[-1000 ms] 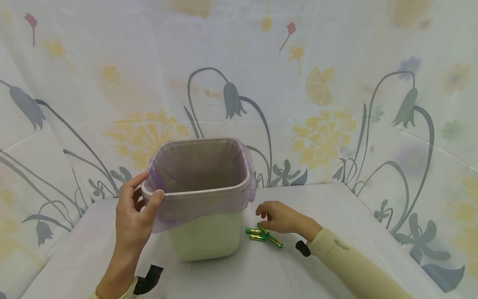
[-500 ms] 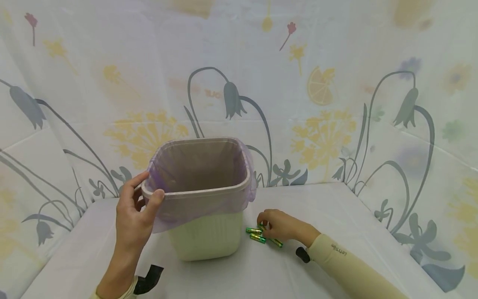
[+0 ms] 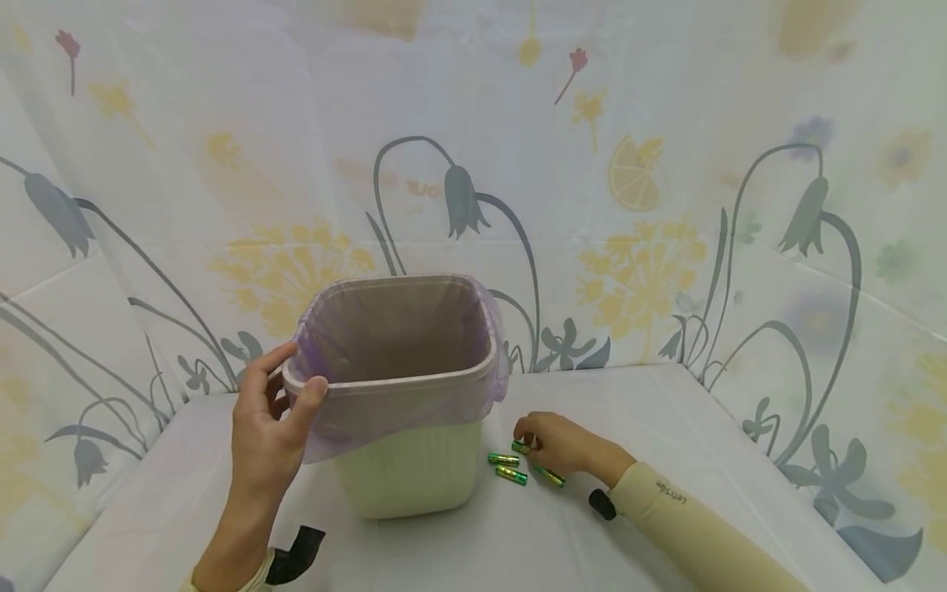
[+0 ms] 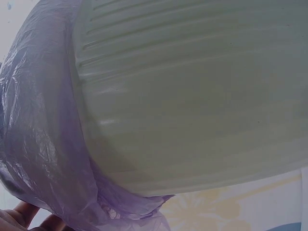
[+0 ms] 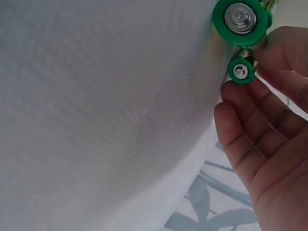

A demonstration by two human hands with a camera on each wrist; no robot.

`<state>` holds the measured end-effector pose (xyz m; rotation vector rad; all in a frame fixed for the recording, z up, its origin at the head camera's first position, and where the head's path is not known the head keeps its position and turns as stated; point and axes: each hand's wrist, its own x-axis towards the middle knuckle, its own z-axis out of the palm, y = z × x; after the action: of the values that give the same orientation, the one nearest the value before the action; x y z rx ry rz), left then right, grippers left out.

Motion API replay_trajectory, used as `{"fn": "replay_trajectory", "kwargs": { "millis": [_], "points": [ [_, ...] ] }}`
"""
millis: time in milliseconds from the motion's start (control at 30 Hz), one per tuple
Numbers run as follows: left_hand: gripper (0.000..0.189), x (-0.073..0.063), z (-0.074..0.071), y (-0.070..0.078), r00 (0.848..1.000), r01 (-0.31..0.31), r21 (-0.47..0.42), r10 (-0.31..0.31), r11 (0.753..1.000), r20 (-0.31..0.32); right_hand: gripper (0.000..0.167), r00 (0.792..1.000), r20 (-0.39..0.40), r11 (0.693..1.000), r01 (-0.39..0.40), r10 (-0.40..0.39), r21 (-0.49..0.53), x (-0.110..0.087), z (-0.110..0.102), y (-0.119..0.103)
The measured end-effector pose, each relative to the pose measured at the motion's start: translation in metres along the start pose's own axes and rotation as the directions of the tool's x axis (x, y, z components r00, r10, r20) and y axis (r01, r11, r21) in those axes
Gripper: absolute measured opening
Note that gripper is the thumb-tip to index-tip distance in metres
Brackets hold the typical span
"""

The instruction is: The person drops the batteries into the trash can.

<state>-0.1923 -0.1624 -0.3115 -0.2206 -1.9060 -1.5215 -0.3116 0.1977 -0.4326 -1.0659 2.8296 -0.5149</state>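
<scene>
"Which piece are we working on?"

"The farthest green-and-gold cylindrical metal battery (image 3: 520, 446). It's lying on the white-covered table (image 3: 444, 559), and we seem to be picking it up. Ideally we're pinching it across its middle and lifting straight, without rolling its neighbours."

"How is it sitting relative to us?"

"Our right hand (image 3: 565, 448) is pinching it narrowly, thumb against fingertips. A thicker green-and-gold battery (image 3: 549, 477) is lying just beside that hand, on its near side."

"And farther out?"

"Two matching green-and-gold batteries (image 3: 504, 459) (image 3: 511, 475) are lying between our right hand and the pale-green plastic bin (image 3: 414, 473). Well apart, our left hand (image 3: 266, 427) is gripping the bin's rim, thumb over the edge. We're wise to be steadying it lightly, not dragging the thin, translucent purple plastic liner (image 3: 414, 409)."
</scene>
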Motion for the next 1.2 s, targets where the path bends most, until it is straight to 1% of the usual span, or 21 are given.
{"fn": "replay_trajectory", "kwargs": {
  "millis": [133,333,433,567,733,867,967,1100,1200],
  "points": [
    [0.051,0.000,0.000,0.000,1.000,-0.002,0.002,0.002,1.000,-0.005,0.019,1.000,0.000,1.000,0.005,-0.005,0.008,0.002,0.001,0.002],
    [0.051,0.001,0.001,-0.001,1.000,0.000,0.000,0.000,1.000,-0.002,0.019,1.000,-0.008,1.000,0.011,-0.012,-0.029,0.003,0.002,0.003],
    [0.051,0.001,0.001,-0.001,1.000,-0.003,-0.002,0.003,1.000,-0.001,0.019,1.000,-0.010,0.999,0.002,-0.002,-0.033,0.002,0.000,0.002],
    [0.051,0.001,0.001,-0.001,1.000,-0.005,0.002,0.005,1.000,-0.002,0.021,0.999,-0.033,0.999,0.002,-0.003,-0.044,0.002,-0.008,0.002],
    [0.051,0.001,0.000,0.000,1.000,0.001,0.005,-0.001,1.000,-0.004,0.021,0.997,-0.067,0.995,0.041,-0.048,-0.095,0.003,-0.032,0.001],
    [0.051,0.001,0.000,-0.001,1.000,0.001,0.002,-0.001,1.000,-0.004,0.022,0.992,-0.094,0.988,0.065,-0.078,-0.138,0.006,-0.060,-0.006],
    [0.051,0.001,0.000,-0.001,1.000,0.001,-0.001,-0.001,1.000,-0.003,0.024,0.989,-0.115,0.983,0.076,-0.095,-0.165,0.009,-0.082,-0.015],
    [0.051,0.001,0.000,-0.001,1.000,0.003,-0.003,-0.003,1.000,-0.003,0.026,0.980,-0.155,0.975,0.096,-0.128,-0.198,0.013,-0.109,-0.026],
    [0.051,0.001,0.000,-0.002,1.000,0.000,-0.005,0.000,1.000,0.001,0.026,0.966,-0.199,0.969,0.121,-0.164,-0.214,0.016,-0.127,-0.033]
  ]
}}
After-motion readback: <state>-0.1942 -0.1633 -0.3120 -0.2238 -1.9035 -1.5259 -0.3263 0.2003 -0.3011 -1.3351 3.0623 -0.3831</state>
